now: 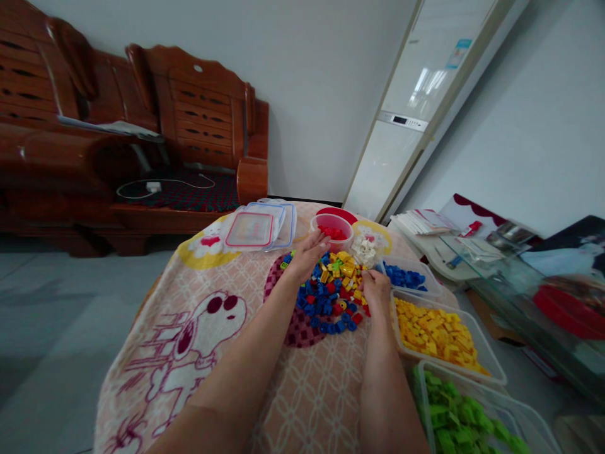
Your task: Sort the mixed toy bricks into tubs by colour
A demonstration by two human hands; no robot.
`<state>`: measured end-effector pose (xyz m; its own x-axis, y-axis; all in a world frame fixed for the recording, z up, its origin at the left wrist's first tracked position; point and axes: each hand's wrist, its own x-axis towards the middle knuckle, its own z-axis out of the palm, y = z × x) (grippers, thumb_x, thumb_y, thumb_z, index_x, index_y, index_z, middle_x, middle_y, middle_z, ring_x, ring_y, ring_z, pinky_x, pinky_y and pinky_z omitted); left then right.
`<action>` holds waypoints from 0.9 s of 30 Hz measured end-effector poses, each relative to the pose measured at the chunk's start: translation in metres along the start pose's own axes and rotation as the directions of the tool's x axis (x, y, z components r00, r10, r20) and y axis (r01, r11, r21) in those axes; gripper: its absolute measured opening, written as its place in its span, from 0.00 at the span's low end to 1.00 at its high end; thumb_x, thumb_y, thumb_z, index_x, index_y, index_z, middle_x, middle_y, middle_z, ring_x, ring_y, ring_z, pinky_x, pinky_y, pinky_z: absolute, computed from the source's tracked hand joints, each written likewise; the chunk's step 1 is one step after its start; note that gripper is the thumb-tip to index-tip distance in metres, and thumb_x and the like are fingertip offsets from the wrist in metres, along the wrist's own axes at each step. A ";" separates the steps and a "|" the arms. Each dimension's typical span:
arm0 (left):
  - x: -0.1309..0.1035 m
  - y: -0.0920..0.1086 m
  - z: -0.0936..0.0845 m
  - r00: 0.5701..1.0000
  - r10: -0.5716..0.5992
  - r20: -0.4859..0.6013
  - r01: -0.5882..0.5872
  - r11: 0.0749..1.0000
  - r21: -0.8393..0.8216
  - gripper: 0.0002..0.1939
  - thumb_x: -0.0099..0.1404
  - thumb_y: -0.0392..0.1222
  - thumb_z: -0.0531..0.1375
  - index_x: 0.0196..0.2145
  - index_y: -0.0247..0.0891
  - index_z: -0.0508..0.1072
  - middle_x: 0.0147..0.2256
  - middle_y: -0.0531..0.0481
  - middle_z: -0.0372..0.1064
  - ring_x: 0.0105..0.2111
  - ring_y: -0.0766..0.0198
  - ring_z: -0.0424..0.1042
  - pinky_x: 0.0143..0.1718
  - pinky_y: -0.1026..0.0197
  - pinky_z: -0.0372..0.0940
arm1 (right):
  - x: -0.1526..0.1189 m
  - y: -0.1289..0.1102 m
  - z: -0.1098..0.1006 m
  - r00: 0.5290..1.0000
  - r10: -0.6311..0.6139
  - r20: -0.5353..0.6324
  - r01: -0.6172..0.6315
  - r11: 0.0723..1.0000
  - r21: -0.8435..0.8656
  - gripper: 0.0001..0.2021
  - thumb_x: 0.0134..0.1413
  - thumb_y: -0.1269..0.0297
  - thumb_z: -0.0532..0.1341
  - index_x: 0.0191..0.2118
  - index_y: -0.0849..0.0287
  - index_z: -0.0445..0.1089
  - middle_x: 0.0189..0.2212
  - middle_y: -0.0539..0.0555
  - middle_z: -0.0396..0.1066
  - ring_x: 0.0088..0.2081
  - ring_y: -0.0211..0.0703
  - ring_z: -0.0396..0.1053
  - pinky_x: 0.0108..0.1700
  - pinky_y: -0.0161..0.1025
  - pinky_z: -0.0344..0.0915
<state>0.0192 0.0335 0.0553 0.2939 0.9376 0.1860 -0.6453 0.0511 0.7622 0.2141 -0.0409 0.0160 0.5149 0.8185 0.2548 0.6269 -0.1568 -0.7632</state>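
Observation:
A mixed pile of toy building bricks point(326, 295), mostly blue and yellow with some red, lies on the covered table. My left hand point(308, 255) is over the pile's far left side, its fingers stretched toward a round tub point(341, 244) holding red bricks point(332, 232). At the right edge of the pile is my right hand point(377, 288), fingers curled together; whatever they pinch is hidden. White bricks point(365, 250) sit just beyond it. Beside this hand, a clear box holds blue bricks point(404, 276).
Nearer on the right are boxes of yellow bricks point(437, 331) and green bricks point(456, 413). Stacked lids point(250, 229) lie at the far left of the patterned tablecloth point(316, 397). A glass table point(515, 284) stands to the right, a wooden bench point(198, 126) behind.

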 end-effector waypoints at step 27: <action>-0.027 0.009 0.019 0.939 -0.293 0.182 -0.225 -0.120 0.967 0.07 0.45 0.37 0.68 0.26 0.40 0.79 0.29 0.46 0.74 0.35 0.53 0.72 0.37 0.58 0.64 | 0.000 0.001 0.000 1.000 -0.010 -0.004 0.010 1.000 0.002 0.17 0.52 0.54 0.54 0.28 0.61 0.74 0.16 0.50 0.68 0.23 0.40 0.64 0.27 0.35 0.57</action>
<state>0.0193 0.0025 0.0688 0.5929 0.8027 0.0643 0.6935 -0.5496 0.4658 0.2147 -0.0407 0.0155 0.5110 0.8179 0.2642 0.6303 -0.1476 -0.7622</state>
